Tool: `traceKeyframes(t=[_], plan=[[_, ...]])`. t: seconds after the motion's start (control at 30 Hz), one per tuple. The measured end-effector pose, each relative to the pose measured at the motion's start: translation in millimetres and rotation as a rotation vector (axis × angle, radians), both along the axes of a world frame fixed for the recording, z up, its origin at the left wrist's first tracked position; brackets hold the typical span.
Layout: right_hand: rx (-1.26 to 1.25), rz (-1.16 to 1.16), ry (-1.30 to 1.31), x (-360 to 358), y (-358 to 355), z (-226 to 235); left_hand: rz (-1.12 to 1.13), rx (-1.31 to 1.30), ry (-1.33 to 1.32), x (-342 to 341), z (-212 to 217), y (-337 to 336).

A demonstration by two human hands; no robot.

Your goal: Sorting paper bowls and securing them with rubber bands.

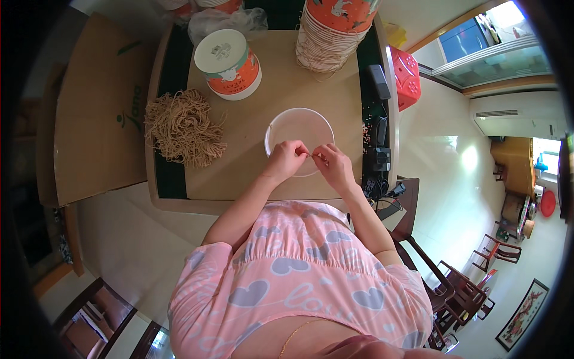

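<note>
Beige counter (pixel 257 173) fills the upper centre of the frame. At its upper left lies a heap of tan strings (pixel 184 127). At centre sits a clear plastic lid (pixel 299 133). Over its lower rim, left hand (pixel 286 159) and right hand (pixel 335 167) pinch a thin string between closed fingertips.

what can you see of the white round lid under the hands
The white round lid looks like thin translucent plastic with a raised rim, lying flat, hollow side up, on the tan tabletop near its front edge. It looks empty. The left hand and right hand cover its near rim, fingertips pinched together over it, seemingly on a thin string too fine to make out. A bundle of tan strings lies apart to its left.
</note>
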State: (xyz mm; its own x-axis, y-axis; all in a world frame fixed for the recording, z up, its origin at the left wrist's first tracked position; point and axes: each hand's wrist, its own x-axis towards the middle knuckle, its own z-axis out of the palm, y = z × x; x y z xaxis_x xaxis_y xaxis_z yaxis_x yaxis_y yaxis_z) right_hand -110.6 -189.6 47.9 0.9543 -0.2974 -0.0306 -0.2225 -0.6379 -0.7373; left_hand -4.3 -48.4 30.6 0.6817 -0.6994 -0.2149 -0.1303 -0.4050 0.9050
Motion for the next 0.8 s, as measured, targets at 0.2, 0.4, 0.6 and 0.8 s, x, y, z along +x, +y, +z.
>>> traceKeyframes(t=[0.2,0.4,0.6,0.8], plan=[[-0.049,0.039,0.037,-2,-2,1,0.015,-0.009,0.018,-1,5,-2],[-0.1,-0.009,0.042,-8,3,23,0.015,0.005,0.028,-2,4,-1],[-0.047,-0.015,0.016,-3,2,24,0.018,0.021,0.106,-2,11,-2],[0.016,-0.003,-0.009,1,6,9,0.038,0.012,0.102,-1,14,1]])
